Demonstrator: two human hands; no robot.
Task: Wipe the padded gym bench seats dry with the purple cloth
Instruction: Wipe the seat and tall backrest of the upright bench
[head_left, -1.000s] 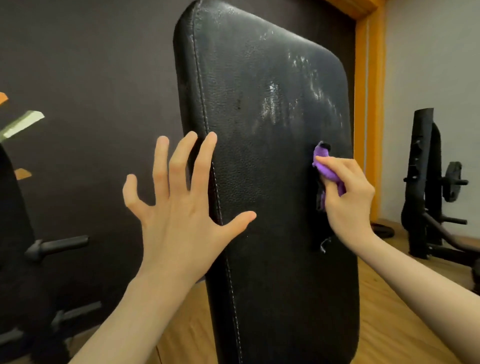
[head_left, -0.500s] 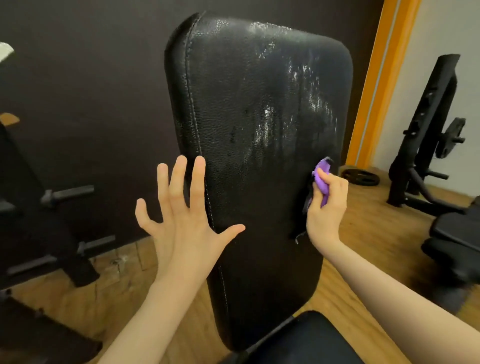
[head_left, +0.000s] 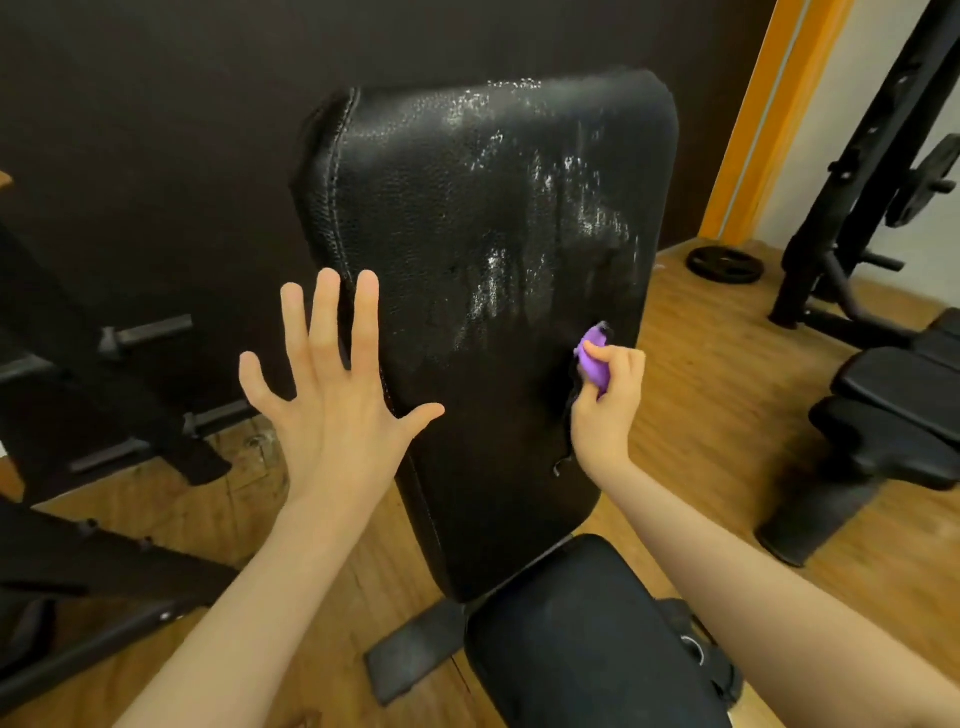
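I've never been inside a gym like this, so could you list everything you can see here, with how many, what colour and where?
upright back pad: one, black, centre, wet streaks on its upper right
seat pad: one, black, bottom centre, below the back pad
purple cloth: one, bunched at the back pad's right edge
weight plate: one, black, on the floor at right
second bench: one, black, far right
weight rack: one, black, upper right
door frame: one, orange, upper right
floor: wood, brown
wall: dark, behind
left hand: fingers spread, at the back pad's left edge
right hand: grips the cloth
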